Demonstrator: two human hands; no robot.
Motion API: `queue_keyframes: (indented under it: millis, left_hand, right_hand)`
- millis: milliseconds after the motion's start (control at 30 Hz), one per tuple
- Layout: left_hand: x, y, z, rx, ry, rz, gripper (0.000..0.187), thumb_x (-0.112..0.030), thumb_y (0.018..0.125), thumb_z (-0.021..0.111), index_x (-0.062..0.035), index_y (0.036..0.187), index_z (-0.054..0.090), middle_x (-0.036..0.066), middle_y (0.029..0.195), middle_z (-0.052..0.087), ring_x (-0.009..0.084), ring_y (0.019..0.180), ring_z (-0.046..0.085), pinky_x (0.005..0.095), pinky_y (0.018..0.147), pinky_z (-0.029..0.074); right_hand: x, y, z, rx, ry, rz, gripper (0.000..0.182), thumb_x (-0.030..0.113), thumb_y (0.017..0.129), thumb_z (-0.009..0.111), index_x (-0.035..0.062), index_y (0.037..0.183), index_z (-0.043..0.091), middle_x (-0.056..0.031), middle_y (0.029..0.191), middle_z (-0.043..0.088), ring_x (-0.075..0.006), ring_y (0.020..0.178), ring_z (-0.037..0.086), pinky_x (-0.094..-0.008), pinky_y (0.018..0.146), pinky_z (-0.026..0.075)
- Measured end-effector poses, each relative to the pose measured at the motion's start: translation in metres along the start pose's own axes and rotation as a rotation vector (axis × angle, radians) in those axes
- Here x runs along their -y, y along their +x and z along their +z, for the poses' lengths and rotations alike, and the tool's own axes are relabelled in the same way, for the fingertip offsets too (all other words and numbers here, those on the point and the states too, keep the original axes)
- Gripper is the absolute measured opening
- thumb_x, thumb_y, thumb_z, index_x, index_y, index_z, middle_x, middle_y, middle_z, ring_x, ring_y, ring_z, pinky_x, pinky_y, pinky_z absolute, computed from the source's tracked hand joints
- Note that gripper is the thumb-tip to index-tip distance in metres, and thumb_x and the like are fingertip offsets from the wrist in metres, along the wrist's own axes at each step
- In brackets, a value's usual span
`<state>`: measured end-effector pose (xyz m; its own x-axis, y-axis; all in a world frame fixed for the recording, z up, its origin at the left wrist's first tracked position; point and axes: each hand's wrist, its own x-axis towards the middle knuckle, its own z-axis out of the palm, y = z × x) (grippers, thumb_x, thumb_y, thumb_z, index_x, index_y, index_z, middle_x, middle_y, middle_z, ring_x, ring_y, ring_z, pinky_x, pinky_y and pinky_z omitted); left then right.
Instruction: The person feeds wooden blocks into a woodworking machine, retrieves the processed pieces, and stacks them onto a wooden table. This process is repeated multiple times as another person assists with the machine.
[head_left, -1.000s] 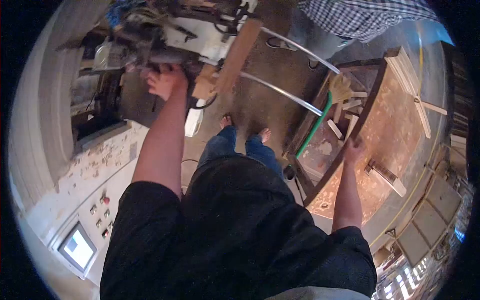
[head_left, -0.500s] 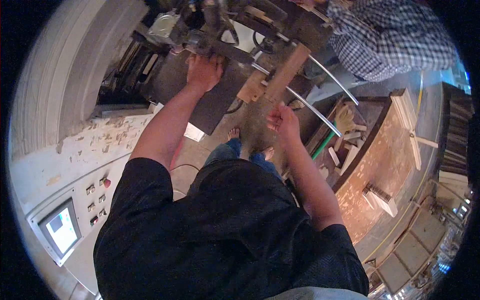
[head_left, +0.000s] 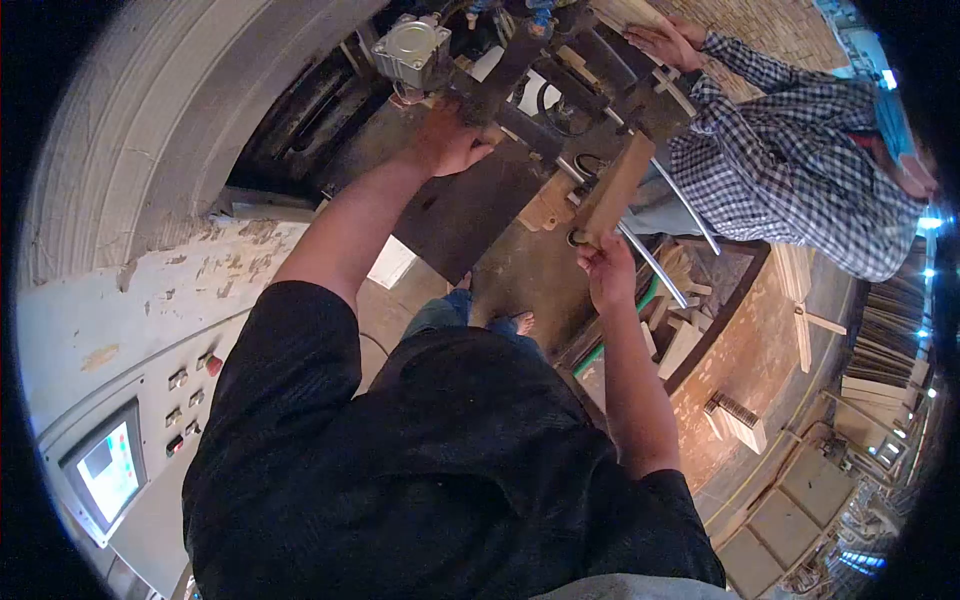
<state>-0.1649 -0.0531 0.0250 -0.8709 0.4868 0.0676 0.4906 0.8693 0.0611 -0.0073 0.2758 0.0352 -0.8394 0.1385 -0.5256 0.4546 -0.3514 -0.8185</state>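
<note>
My left hand (head_left: 450, 143) reaches over the dark metal plate (head_left: 465, 215) of a machine, its thumb stretched out to the right. Its other fingers are partly hidden in shadow below a metal motor housing (head_left: 412, 48). At the lower end of a long wooden bar (head_left: 617, 185), the fingers of my right hand (head_left: 608, 268) are closed on the wood. A dark round end of a fitting shows beside these fingertips. The bar lies across shiny metal rods (head_left: 655, 268), and a shorter wooden block (head_left: 546, 203) sits to its left.
A co-worker in a checked shirt (head_left: 790, 170) stands at the upper right, hands on light wood (head_left: 632, 14). Wood offcuts (head_left: 680, 345) lie in a bin at the right, beside a worn board (head_left: 735, 350). A control panel with a lit screen (head_left: 108, 472) is at lower left.
My right hand has moved right and onto the wooden bar's lower end. My left hand has shifted right over the plate, and its thumb now points outward. The view has turned; the co-worker's hands now show.
</note>
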Motion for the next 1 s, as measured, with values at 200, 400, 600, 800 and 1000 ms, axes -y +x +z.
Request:
queue_keyframes:
  millis: [200,400,600,800,1000]
  left_hand:
    - [-0.012,-0.03,0.021,-0.008,-0.319,0.106,0.054,-0.05,0.08,0.069,-0.0138,0.121,0.064,0.016,0.124,0.055,0.038,0.127,0.043,0.0534,0.108,0.034]
    - [-0.073,-0.119,-0.003,-0.353,-0.576,0.105,0.047,-0.034,0.084,0.071,-0.0063,0.121,0.062,0.014,0.119,0.055,0.0323,0.117,0.051,0.0467,0.103,0.041]
    - [-0.119,-0.119,-0.035,-0.533,-1.547,-0.888,0.037,-0.011,0.091,0.062,-0.0011,0.127,0.053,0.01,0.105,0.062,0.018,0.096,0.062,0.0325,0.085,0.05]
    - [-0.032,-0.087,-0.022,-0.519,-1.574,-1.29,0.037,-0.005,0.088,0.06,-0.0005,0.124,0.053,0.011,0.096,0.066,0.0206,0.09,0.066,0.0338,0.064,0.056]
    - [-0.02,-0.023,-0.009,-0.65,-1.581,-1.106,0.031,-0.007,0.086,0.063,-0.0001,0.116,0.06,0.013,0.088,0.068,0.026,0.066,0.069,0.0388,0.054,0.059]
  right_hand:
    - [-0.01,-0.047,-0.003,0.067,-0.336,-0.236,0.015,0.02,0.097,0.059,0.0047,0.097,0.058,-0.0056,0.089,0.064,-0.0148,0.077,0.062,-0.0295,0.07,0.051]
    - [-0.003,-0.042,0.032,0.339,-0.72,-0.33,0.017,0.017,0.095,0.063,0.0024,0.102,0.059,-0.0063,0.088,0.062,-0.0152,0.078,0.059,-0.0298,0.072,0.048]
    - [0.006,-0.004,0.126,0.632,-1.047,-0.421,0.02,0.022,0.094,0.064,0.0028,0.101,0.06,-0.0114,0.082,0.061,-0.0197,0.076,0.058,-0.0339,0.07,0.048]
    - [-0.022,0.005,0.168,0.429,-1.22,-0.67,0.04,0.036,0.085,0.07,0.0064,0.112,0.062,-0.0151,0.097,0.061,-0.033,0.089,0.061,-0.0438,0.077,0.049]
    - [-0.053,-0.032,0.155,0.464,-1.486,-0.875,0.06,0.035,0.073,0.076,0.011,0.125,0.057,-0.0166,0.111,0.055,-0.0377,0.099,0.057,-0.0489,0.084,0.048]
